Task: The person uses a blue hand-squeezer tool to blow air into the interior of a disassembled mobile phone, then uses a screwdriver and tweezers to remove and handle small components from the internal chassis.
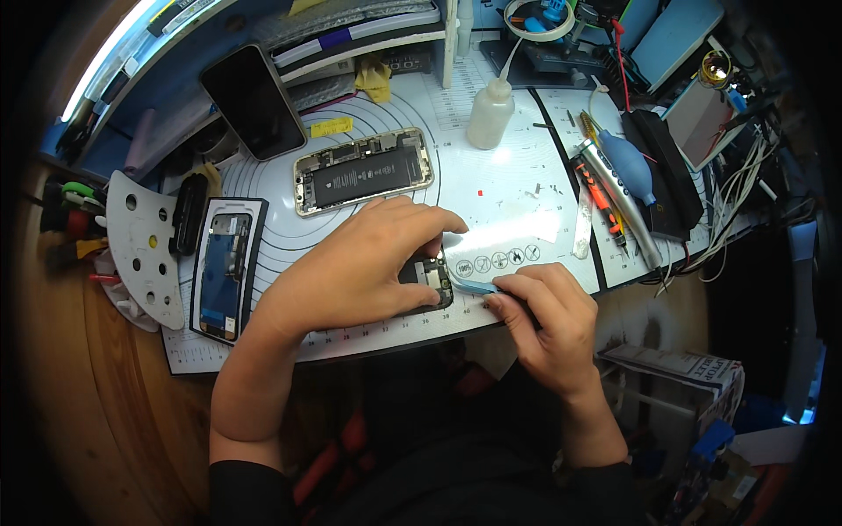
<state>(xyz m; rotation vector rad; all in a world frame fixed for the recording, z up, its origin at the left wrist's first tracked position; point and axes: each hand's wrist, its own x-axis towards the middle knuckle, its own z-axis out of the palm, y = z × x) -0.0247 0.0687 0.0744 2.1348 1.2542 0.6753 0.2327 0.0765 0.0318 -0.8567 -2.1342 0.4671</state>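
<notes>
An opened phone (pixel 431 275) lies near the front edge of the work mat, its small inner parts showing at the right end. Most of it is hidden beneath my left hand (pixel 360 263), which grips it: the thumb presses on the near side, while the index finger arches over toward the far side. From the right, my right hand (pixel 550 323) pinches blue tweezers (pixel 476 287) whose tips reach the phone's right end. Whether the tips touch a part is too small to tell. Beyond my left hand sits another opened phone (pixel 364 171) with a black battery.
A phone screen assembly (pixel 224 272) rests in a tray at left, below a dark-screened phone (pixel 254 103). A squeeze bottle (pixel 491 114) stands at the back. Orange screwdriver (pixel 600 202), blue air blower (pixel 628 165) and cables (pixel 745 149) crowd the right. Small scraps dot the mat.
</notes>
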